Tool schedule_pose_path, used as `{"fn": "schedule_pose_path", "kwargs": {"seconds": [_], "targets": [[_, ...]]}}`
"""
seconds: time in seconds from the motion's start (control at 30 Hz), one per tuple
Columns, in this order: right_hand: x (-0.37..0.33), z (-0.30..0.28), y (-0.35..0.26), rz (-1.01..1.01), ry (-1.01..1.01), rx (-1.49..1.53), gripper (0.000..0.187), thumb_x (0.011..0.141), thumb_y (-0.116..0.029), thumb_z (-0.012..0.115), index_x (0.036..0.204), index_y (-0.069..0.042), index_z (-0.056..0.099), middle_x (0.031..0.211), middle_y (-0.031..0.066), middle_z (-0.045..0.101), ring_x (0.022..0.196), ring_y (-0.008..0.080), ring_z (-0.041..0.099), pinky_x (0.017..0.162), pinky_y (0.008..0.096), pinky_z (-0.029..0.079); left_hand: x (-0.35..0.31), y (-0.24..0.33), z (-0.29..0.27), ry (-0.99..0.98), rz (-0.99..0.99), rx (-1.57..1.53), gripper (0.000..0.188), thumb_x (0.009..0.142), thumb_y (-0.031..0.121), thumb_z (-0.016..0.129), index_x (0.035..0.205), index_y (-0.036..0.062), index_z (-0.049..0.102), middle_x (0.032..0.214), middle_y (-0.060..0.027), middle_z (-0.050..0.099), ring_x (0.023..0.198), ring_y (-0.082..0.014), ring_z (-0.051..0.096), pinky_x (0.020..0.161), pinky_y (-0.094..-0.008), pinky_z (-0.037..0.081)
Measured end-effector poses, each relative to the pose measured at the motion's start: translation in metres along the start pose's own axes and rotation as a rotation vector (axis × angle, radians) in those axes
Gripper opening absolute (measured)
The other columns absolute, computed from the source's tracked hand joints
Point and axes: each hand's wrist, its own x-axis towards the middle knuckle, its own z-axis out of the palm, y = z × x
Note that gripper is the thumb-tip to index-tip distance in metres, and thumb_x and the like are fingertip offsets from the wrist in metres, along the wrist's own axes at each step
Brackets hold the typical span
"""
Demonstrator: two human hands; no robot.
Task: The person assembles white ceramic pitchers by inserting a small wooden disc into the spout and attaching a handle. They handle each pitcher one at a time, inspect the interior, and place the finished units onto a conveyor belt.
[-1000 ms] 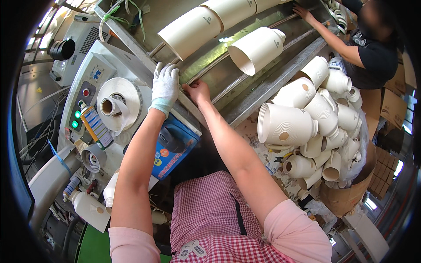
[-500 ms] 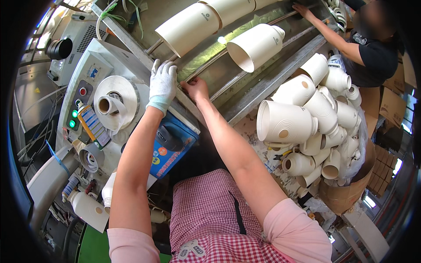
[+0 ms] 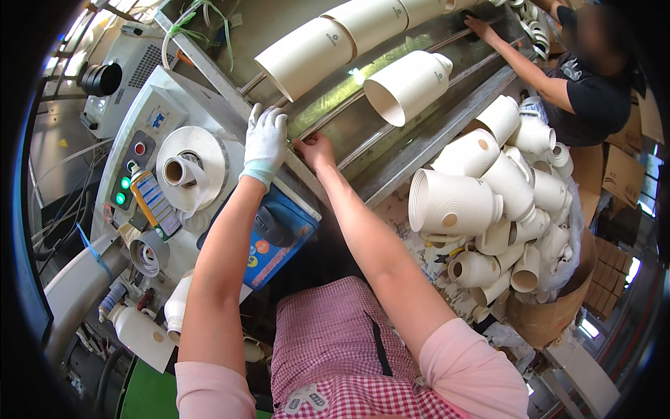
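Observation:
My left hand (image 3: 266,143), in a pale glove, rests on the near metal edge of a long bench frame (image 3: 230,101), its fingers stretched out and slightly apart. Beside it, my bare right hand (image 3: 317,152) has curled fingers at the near end of a metal rail (image 3: 349,108); what lies inside the fingers is hidden. Just beyond my hands, a cream bottle-shaped shell (image 3: 301,61) lies on its side across rails, in line with further shells (image 3: 370,26). Another cream shell (image 3: 405,87) lies apart to the right, its wide open end facing me.
A co-worker (image 3: 593,77) reaches to the frame's far end. Cream jugs and shells (image 3: 457,202) heap over a carton (image 3: 537,318) at right. On the left are a machine panel with lit buttons (image 3: 132,167), a film roll (image 3: 185,171), a spray can (image 3: 155,202) and a blue box (image 3: 289,241).
The whole view has shifted slightly, so my hands and the bench appear a little lower and further right. Both hands keep their places on the frame; the shells look unmoved.

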Motion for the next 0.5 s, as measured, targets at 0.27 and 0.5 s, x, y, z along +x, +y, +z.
{"fn": "schedule_pose_path", "kwargs": {"seconds": [0.27, 0.5], "targets": [[0.011, 0.004, 0.018, -0.060, 0.018, 0.019, 0.032, 0.088, -0.010, 0.081, 0.113, 0.003, 0.067, 0.095, 0.0108, 0.077, 0.076, 0.0163, 0.070, 0.066, 0.0313, 0.055, -0.002, -0.001, 0.001, 0.062, 0.032, 0.020, 0.022, 0.093, 0.010, 0.059, 0.114, 0.0051, 0.064, 0.125, -0.0111, 0.066, 0.129, -0.0282, 0.057, 0.121, -0.0498, 0.033], [0.005, 0.001, 0.010, -0.013, 0.004, 0.011, 0.040, 0.083, -0.021, 0.084, 0.114, 0.000, 0.071, 0.104, 0.0142, 0.079, 0.092, 0.0225, 0.075, 0.082, 0.0361, 0.057, -0.001, 0.000, -0.001, 0.054, 0.022, 0.024, 0.023, 0.093, 0.011, 0.056, 0.114, 0.0063, 0.064, 0.125, -0.0110, 0.065, 0.130, -0.0285, 0.056, 0.122, -0.0493, 0.031]]}}
